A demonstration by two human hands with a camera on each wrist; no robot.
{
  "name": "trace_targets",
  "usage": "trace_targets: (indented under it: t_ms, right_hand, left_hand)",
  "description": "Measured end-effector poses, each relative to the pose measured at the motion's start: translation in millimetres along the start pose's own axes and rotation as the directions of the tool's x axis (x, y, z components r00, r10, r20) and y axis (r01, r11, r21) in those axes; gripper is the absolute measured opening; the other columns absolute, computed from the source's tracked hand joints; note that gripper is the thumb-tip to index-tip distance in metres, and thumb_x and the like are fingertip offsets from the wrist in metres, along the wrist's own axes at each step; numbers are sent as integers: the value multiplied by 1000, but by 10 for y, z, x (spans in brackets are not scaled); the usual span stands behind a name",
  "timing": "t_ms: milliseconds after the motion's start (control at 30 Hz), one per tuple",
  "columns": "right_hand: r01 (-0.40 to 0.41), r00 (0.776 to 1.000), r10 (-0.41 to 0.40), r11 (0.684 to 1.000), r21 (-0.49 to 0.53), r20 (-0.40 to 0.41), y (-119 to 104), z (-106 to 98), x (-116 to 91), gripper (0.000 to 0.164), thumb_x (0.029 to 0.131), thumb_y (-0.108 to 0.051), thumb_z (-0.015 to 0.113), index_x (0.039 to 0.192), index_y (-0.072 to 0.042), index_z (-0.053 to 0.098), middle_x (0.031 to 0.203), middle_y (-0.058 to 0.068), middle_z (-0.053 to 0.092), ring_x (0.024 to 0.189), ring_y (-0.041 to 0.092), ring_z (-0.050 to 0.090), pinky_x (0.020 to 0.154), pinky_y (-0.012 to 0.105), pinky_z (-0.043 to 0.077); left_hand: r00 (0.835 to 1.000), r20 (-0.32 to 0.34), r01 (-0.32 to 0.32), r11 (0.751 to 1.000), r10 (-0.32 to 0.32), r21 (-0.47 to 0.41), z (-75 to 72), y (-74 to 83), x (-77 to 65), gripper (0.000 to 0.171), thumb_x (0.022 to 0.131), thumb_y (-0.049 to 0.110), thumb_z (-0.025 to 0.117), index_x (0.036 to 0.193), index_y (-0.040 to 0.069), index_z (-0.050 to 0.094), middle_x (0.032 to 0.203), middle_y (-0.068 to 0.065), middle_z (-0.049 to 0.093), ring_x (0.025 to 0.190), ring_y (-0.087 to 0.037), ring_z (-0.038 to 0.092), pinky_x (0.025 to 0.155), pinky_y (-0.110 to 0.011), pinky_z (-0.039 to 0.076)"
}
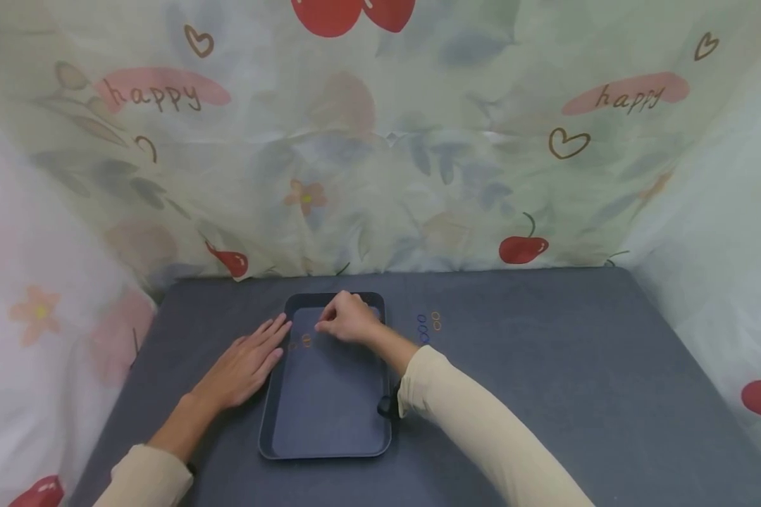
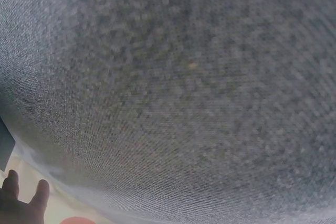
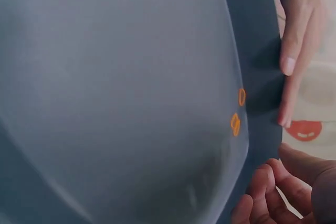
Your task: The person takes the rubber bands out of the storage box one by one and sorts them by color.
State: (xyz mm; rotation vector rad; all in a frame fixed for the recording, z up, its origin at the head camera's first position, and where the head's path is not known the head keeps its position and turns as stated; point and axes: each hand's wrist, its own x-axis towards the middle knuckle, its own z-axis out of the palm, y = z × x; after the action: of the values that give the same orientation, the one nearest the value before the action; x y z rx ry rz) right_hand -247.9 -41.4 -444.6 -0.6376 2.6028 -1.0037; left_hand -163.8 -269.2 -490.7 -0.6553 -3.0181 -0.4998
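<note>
Inside the dark grey tray [image 1: 330,394], small orange rings [image 3: 235,124] lie near the left wall: two overlap, and a single orange ring [image 3: 242,97] sits closer to the edge. My left hand [image 1: 247,362] lies with fingers straight, its fingertips touching the tray's left rim. Over the far part of the tray floor is my right hand [image 1: 350,318], fingers bent toward the thumb. In the right wrist view its fingertips [image 3: 257,184] are loosely curled; a gap shows by the thumb, and I see nothing held there.
To the right of the tray, several blue rings [image 1: 423,329] lie in a column on the grey cloth [image 1: 545,394], beside two orange rings [image 1: 435,321]. A printed curtain [image 1: 393,169] stands behind and at both sides of the table.
</note>
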Motion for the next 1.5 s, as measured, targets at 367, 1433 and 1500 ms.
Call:
trace_targets:
  t_ms: [367,1433,1500]
  right_hand:
    - [-26,1000,25,999,-38,-15,-36,233,68,8,82,-24,81,77,-18,79,72,-14,68,64,4,59,60,25,47]
    - [-61,997,44,957,-282,-67,-67,487,135,22,87,-26,74,66,-24,69,66,-13,60,63,11,57,68,38,48]
    - [-55,997,38,958,-280,-68,-64,486,133,23,87,-25,74,65,-24,68,66,-13,60,62,11,57,66,37,48]
  left_hand:
    - [1000,-7,-22,1000,22,-3,-13,-17,-4,51,105,26,43,152,8,34,158,-9,27,141,-34,29,103,-59,31]
    - [999,-33,-41,999,41,2,-19,-17,-10,51,104,23,47,150,5,37,156,-12,31,140,-34,32,102,-58,33]
    - [999,-35,-41,999,41,4,-17,-21,-9,51,104,23,48,150,5,37,156,-12,31,140,-34,32,102,-58,33]
